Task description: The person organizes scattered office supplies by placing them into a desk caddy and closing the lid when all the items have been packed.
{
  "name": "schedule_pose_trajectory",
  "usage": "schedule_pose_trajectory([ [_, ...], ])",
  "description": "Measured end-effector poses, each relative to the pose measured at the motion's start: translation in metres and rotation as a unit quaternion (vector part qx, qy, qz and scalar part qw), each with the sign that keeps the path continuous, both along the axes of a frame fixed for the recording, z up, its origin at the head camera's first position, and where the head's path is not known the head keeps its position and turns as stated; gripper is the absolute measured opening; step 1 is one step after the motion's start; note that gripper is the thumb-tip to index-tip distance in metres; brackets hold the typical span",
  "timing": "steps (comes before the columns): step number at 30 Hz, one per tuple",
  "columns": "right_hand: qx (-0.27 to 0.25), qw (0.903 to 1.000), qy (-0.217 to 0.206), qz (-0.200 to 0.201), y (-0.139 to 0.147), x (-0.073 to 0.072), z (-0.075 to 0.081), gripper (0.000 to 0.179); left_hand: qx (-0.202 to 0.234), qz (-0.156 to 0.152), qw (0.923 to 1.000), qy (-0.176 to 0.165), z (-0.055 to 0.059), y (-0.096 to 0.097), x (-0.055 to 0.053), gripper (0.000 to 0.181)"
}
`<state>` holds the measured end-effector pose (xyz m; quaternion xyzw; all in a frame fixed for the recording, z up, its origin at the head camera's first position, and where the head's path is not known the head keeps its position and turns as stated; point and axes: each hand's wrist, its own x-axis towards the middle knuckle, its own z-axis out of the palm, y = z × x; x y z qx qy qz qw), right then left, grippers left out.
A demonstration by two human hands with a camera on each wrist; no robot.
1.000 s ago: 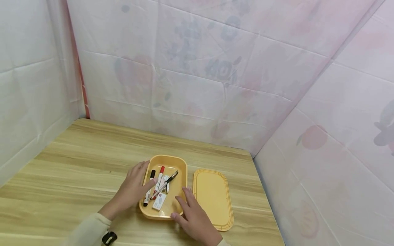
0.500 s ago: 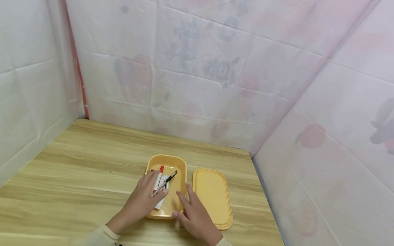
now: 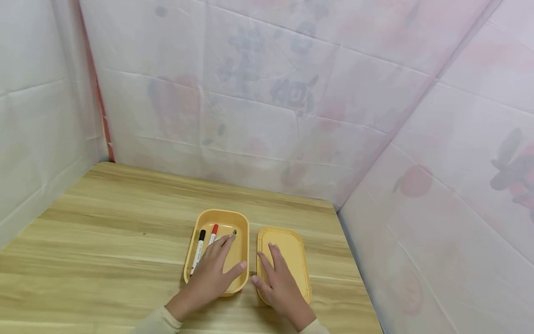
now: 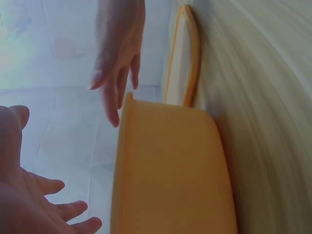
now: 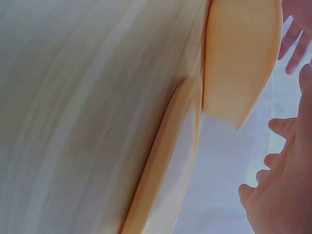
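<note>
A yellow box point(image 3: 244, 246) stands uncovered on the table. In it lie a marker with a black cap point(image 3: 199, 250), a marker with a red cap point(image 3: 214, 230) and a pen whose dark end point(image 3: 234, 232) alone peeks out past the fingers. My left hand point(image 3: 212, 273) hovers over the box, fingers spread and hiding much of what lies inside; the left wrist view has it above the rim level. The yellow lid point(image 3: 294, 255) lies flat to the right. Above its left part is my right hand point(image 3: 277, 283), fingers extended and holding nothing, raised off the lid in the right wrist view.
The wood-patterned table point(image 3: 125, 232) stretches left of and behind the box. Pale printed sheets point(image 3: 258, 120) hang behind the table and along both sides. A narrow gap separates box and lid.
My left hand has moved right from the box's left side to over its contents. My right hand has left the box's right edge and shifted over the lid.
</note>
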<state>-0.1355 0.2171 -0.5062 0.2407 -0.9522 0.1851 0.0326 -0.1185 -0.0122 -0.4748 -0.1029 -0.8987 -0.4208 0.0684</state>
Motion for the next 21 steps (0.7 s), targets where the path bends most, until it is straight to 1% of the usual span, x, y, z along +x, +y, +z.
schedule_pose_trajectory([
  [3,-0.005,0.9998,-0.004,-0.018,0.009,-0.002,-0.002,0.064,0.011,-0.01,0.9999,-0.003,0.002,0.009,-0.001,0.081],
  [7,-0.019,0.9988,-0.006,-0.044,0.022,-0.004,-0.005,0.065,0.038,-0.033,0.9984,-0.028,0.004,0.021,0.0,0.081],
  [11,-0.029,0.9974,-0.006,-0.066,0.035,-0.006,-0.008,0.064,0.057,-0.051,0.9962,-0.042,0.004,0.031,0.003,0.081],
  [14,-0.038,0.9959,-0.006,-0.082,0.044,-0.006,-0.009,0.063,0.069,-0.065,0.9947,-0.04,0.003,0.038,0.004,0.078],
  [17,-0.036,0.9941,-0.002,-0.102,0.055,-0.007,-0.012,0.064,0.094,-0.075,0.9922,-0.034,0.002,0.047,0.005,0.071],
  [19,-0.027,0.9932,0.003,-0.113,0.061,-0.008,-0.015,0.064,0.117,-0.075,0.9898,-0.031,0.001,0.053,0.005,0.065],
  [21,-0.021,0.9924,0.013,-0.121,0.067,-0.008,-0.018,0.065,0.141,-0.069,0.9872,-0.026,0.0,0.061,0.005,0.06],
])
